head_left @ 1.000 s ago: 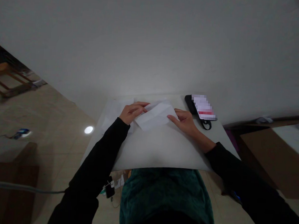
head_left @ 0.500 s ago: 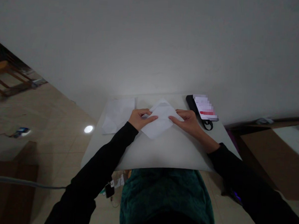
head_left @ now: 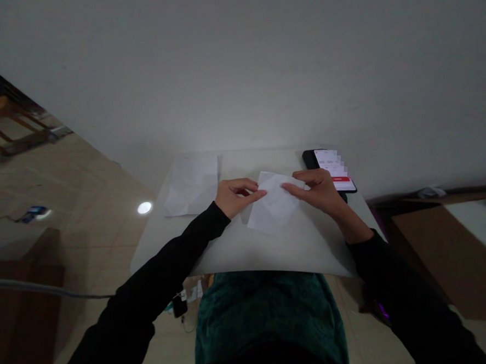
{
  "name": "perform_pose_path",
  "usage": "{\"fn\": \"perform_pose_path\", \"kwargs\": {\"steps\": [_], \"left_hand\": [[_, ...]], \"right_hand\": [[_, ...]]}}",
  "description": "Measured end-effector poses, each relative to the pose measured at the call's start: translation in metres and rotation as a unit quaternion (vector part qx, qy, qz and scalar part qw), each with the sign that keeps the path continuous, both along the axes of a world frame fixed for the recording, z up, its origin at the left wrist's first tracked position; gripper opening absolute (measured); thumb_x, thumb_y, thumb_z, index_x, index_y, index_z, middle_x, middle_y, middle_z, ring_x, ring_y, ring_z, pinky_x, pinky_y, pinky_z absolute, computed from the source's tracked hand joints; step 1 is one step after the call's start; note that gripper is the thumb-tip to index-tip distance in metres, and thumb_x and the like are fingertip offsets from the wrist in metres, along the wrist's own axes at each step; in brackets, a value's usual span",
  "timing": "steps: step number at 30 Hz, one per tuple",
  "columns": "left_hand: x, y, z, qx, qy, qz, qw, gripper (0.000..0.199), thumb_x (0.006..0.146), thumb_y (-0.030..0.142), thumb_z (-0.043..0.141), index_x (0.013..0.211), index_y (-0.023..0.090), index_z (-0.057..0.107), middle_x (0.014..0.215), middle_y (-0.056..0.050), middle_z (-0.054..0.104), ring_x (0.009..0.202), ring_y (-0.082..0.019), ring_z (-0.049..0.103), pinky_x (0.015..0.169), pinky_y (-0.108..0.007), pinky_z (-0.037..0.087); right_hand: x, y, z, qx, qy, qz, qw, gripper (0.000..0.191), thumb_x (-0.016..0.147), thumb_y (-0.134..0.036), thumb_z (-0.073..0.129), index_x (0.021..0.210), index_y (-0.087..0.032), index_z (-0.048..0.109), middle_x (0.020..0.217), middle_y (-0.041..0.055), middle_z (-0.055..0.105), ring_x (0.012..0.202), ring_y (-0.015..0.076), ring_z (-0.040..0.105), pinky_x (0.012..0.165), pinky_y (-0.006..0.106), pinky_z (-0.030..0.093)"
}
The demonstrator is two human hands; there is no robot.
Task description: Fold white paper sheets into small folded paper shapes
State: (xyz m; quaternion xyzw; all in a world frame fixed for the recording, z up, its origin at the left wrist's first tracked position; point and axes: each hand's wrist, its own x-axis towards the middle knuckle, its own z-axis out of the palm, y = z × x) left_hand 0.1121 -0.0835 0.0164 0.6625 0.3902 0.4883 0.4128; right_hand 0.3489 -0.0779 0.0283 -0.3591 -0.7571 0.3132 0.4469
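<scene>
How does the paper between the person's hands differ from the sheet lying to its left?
The folded paper is small and pointed, while the flat sheet is larger, opened out and faintly creased. The folded paper is touched by the left hand and right hand; the flat sheet lies untouched on the white table. Both are thin white paper.

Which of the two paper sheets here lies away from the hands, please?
The flat, creased sheet on the left of the white table; the folded sheet sits between the left hand and right hand.
</scene>
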Motion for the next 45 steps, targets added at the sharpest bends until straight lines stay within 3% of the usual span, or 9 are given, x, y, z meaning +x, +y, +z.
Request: {"fn": "perform_pose_path", "kwargs": {"steps": [3, 6, 10, 14, 22, 29, 33, 37, 45], "left_hand": [[0.003, -0.004, -0.003, -0.014, 0.004, -0.008, 1.0, 0.03, 0.066, 0.044, 0.084, 0.061, 0.019, 0.07, 0.071, -0.004, 0.072, 0.058, -0.012, 0.061, 0.049, -0.026, 0.048], [0.008, -0.01, -0.003, -0.016, -0.003, -0.016, 1.0, 0.026, 0.066, 0.04, 0.085, 0.068, 0.018, 0.072, 0.069, -0.004, 0.072, 0.054, -0.011, 0.06, 0.044, -0.023, 0.043], [0.012, -0.015, -0.004, 0.022, -0.052, 0.014, 0.998, 0.02, 0.07, 0.035, 0.084, 0.074, 0.018, 0.073, 0.093, -0.007, 0.077, 0.066, -0.011, 0.067, 0.044, -0.019, 0.043], [0.014, -0.015, -0.006, 0.045, -0.073, 0.038, 0.996, 0.015, 0.071, 0.031, 0.083, 0.071, 0.018, 0.074, 0.089, -0.007, 0.078, 0.069, -0.012, 0.07, 0.049, -0.019, 0.049], [0.021, -0.022, -0.002, -0.003, -0.136, 0.124, 0.983, 0.017, 0.066, 0.031, 0.086, 0.074, 0.018, 0.078, 0.078, -0.005, 0.078, 0.06, -0.013, 0.071, 0.06, -0.025, 0.062], [0.02, -0.024, -0.001, 0.044, -0.086, 0.142, 0.985, 0.019, 0.066, 0.03, 0.086, 0.074, 0.017, 0.074, 0.072, -0.003, 0.077, 0.061, -0.013, 0.072, 0.059, -0.022, 0.059], [0.019, -0.024, -0.006, 0.063, -0.07, 0.144, 0.985, 0.023, 0.064, 0.027, 0.088, 0.078, 0.017, 0.073, 0.072, -0.002, 0.076, 0.062, -0.012, 0.072, 0.057, -0.019, 0.058], [0.019, -0.026, -0.008, 0.064, -0.064, 0.12, 0.989, 0.024, 0.062, 0.023, 0.089, 0.081, 0.019, 0.074, 0.072, -0.001, 0.076, 0.063, -0.012, 0.073, 0.057, -0.017, 0.057], [0.02, -0.029, -0.004, 0.061, -0.084, 0.12, 0.987, 0.018, 0.071, 0.031, 0.084, 0.082, 0.019, 0.077, 0.066, -0.001, 0.074, 0.05, -0.01, 0.067, 0.046, -0.018, 0.056]], "right_hand": [[-0.005, -0.004, 0.002, -0.008, 0.051, -0.03, 0.998, 0.027, 0.082, -0.044, 0.073, 0.069, -0.02, 0.069, 0.07, 0.0017, 0.067, 0.065, 0.0136, 0.059, 0.057, 0.026, 0.043], [-0.011, -0.01, 0.005, -0.023, 0.055, -0.045, 0.997, 0.022, 0.081, -0.042, 0.075, 0.077, -0.021, 0.074, 0.08, 0.0035, 0.073, 0.072, 0.0156, 0.065, 0.06, 0.027, 0.048], [-0.014, -0.017, 0.01, -0.026, 0.038, -0.013, 0.999, 0.022, 0.081, -0.041, 0.074, 0.075, -0.02, 0.074, 0.077, 0.0031, 0.073, 0.068, 0.0145, 0.064, 0.059, 0.026, 0.047], [-0.016, -0.02, 0.013, -0.042, 0.031, 0.007, 0.999, 0.021, 0.081, -0.039, 0.074, 0.075, -0.019, 0.073, 0.076, 0.0029, 0.073, 0.067, 0.014, 0.064, 0.059, 0.026, 0.046], [-0.029, -0.03, 0.016, -0.035, 0.098, -0.106, 0.989, 0.018, 0.078, -0.035, 0.077, 0.069, -0.02, 0.072, 0.072, 0.0012, 0.073, 0.066, 0.0141, 0.065, 0.061, 0.027, 0.048], [-0.03, -0.031, 0.016, 0.056, 0.077, -0.093, 0.991, 0.015, 0.081, -0.029, 0.074, 0.07, -0.019, 0.071, 0.072, 0.0029, 0.073, 0.065, 0.0143, 0.065, 0.061, 0.028, 0.049], [-0.026, -0.03, 0.021, 0.034, -0.004, -0.05, 0.998, 0.013, 0.084, -0.03, 0.071, 0.08, -0.019, 0.075, 0.085, 0.0067, 0.076, 0.074, 0.0175, 0.069, 0.068, 0.031, 0.052], [-0.024, -0.032, 0.031, 0.032, -0.077, -0.069, 0.994, 0.013, 0.082, -0.031, 0.075, 0.083, -0.018, 0.075, 0.088, 0.0079, 0.076, 0.08, 0.0198, 0.07, 0.073, 0.033, 0.052], [-0.034, -0.041, 0.039, -0.034, -0.007, -0.074, 0.997, 0.014, 0.084, -0.029, 0.072, 0.075, -0.019, 0.074, 0.075, 0.0018, 0.075, 0.07, 0.0155, 0.068, 0.063, 0.027, 0.047]]}}
